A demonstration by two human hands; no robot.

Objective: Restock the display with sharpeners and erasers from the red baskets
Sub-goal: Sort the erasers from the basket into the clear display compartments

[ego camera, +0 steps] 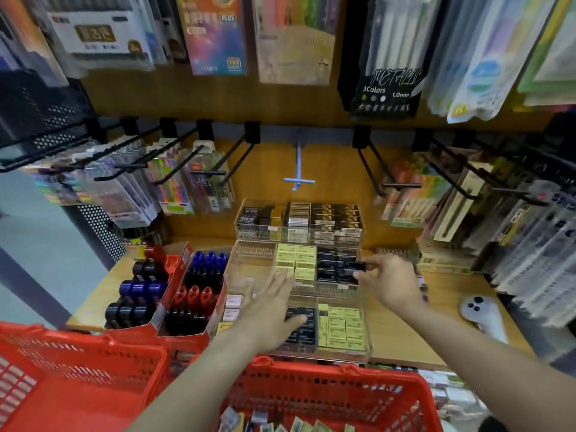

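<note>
The right hand (391, 283) pinches a small black eraser pack (355, 267) between thumb and fingertips, holding it just above the black packs in the right compartment of the middle tier of a clear acrylic display (249, 257). The pack is a flat black rectangle with pale printing; motion blur makes the text unreadable.

The left hand (271, 310) is spread wide and flat, fingers straight, holding nothing, above the front tier of the display. It hides part of the black packs (300, 330) below it; whether it touches them cannot be told.

Yellow eraser packs (296, 260) fill the centre compartment of the middle tier, and more yellow packs (344, 330) sit at the front right. The back tier holds black and gold boxes (336, 218).

Two red baskets stand nearest the camera, both cut off by the lower edge: the right basket (330, 388) beneath the forearms holds small packs, and the contents of the left basket (78, 378) are not visible. Left of the display, red cartons (182, 269) hold blue, red and black items of uncertain type. A white controller-like object (481, 313) lies on the wooden shelf (402, 335) to the right. Hanging pen packs (215, 32) surround the area.
</note>
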